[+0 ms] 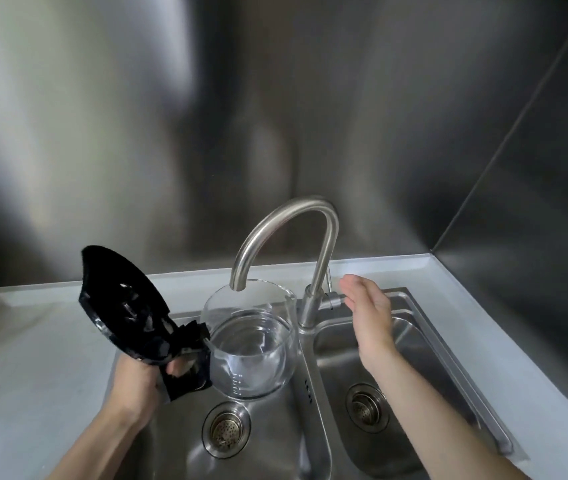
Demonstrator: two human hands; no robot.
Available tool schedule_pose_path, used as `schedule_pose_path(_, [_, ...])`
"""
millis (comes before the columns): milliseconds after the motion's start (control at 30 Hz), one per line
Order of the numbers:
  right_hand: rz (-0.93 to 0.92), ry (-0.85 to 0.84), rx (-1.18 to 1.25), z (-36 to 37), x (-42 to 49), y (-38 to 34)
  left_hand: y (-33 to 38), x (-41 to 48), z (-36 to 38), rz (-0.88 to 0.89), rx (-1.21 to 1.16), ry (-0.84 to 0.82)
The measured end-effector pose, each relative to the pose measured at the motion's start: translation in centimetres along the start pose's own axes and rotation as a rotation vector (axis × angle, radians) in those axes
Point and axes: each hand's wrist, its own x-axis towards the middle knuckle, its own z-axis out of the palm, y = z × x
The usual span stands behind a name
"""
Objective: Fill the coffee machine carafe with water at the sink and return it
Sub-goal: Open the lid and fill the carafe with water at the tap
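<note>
A clear glass carafe (pixel 251 344) with a black handle hangs over the left sink basin (pixel 185 441), its mouth right under the faucet spout (pixel 239 284). My left hand (pixel 140 379) grips the black handle. The black hinged lid (pixel 121 299) is flipped open, standing up to the left. No water stream shows from the spout; whether the carafe holds water I cannot tell. My right hand (pixel 367 313) has straight fingers next to the faucet lever (pixel 333 299), holding nothing.
The steel double sink has a drain (pixel 226 429) in the left basin and another drain (pixel 367 407) in the right basin. Pale countertop (pixel 33 341) surrounds it. A steel backsplash (pixel 275 116) rises behind, with a side wall at right.
</note>
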Motion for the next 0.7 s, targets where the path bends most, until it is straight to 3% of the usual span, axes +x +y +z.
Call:
schedule_pose_path(333, [-0.01, 0.108, -0.326, 2.1, 8.5, 4.7, -0.1, 3.6, 0.1, -0.051, -0.08, -0.064])
schedule_pose_path(700, [0.209, 0.01, -0.671, 4.0, 14.2, 9.1, 1.6, 5.6, -0.4, 0.017, 0.039, -0.162])
